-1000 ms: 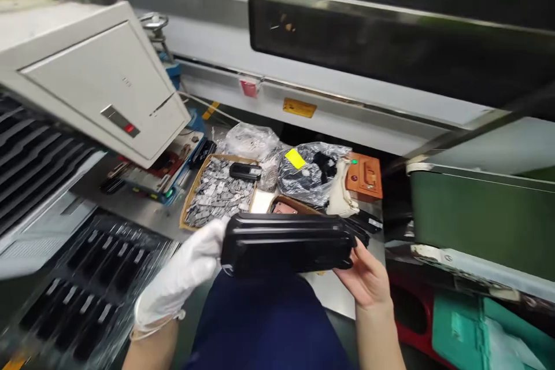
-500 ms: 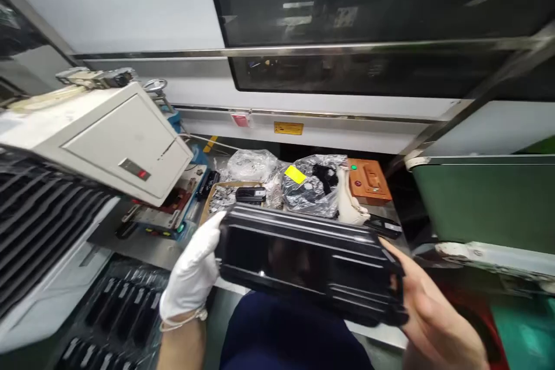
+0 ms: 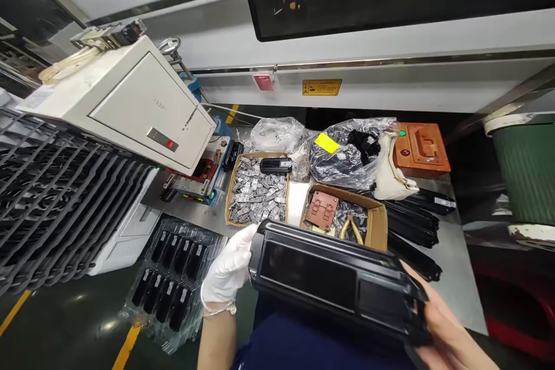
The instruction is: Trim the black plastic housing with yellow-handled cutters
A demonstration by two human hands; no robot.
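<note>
While the gloved left hand (image 3: 228,269) clamps one end of the long black plastic housing (image 3: 336,286), the bare right hand (image 3: 451,338) grips the other end — the part hangs level between them, above the person's lap and clear of the bench. Left of the gloved hand lies a clear tray of black parts (image 3: 171,280) on the floor. Just beyond the hands sit a carton of small metal pieces (image 3: 255,191) and a cardboard box (image 3: 377,222) with pliers (image 3: 351,228) inside. As I judge it, the housing is only lifted and under inspection — nothing fitted to it yet.
</note>
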